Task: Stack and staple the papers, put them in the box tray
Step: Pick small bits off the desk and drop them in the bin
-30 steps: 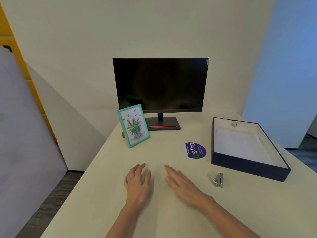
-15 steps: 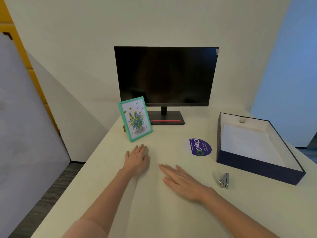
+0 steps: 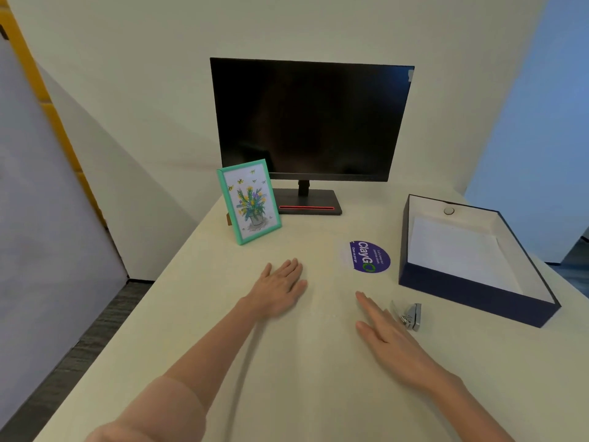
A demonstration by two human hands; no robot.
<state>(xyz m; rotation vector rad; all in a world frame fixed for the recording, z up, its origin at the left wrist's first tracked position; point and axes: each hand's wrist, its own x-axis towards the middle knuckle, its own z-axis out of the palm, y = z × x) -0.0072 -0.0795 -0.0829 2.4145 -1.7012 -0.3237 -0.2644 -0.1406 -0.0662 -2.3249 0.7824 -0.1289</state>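
My left hand lies flat, palm down, fingers spread, on the cream table's middle. My right hand also rests flat and open, a little nearer to me, its fingers just left of a small silver stapler without touching it. Pale paper seems to lie under and between both hands; it blends with the table and only a faint left edge shows. The dark blue box tray with a white inside stands at the right, with a white sheet lying in it.
A black monitor stands at the back of the table. A green-framed flower picture leans in front of it, left. A round purple ClayGo sticker lies between my hands and the tray. The table's left edge drops to the floor.
My left hand has slid forward, away from me. My right hand has shifted right, close to the stapler. Both stay flat and hold nothing.
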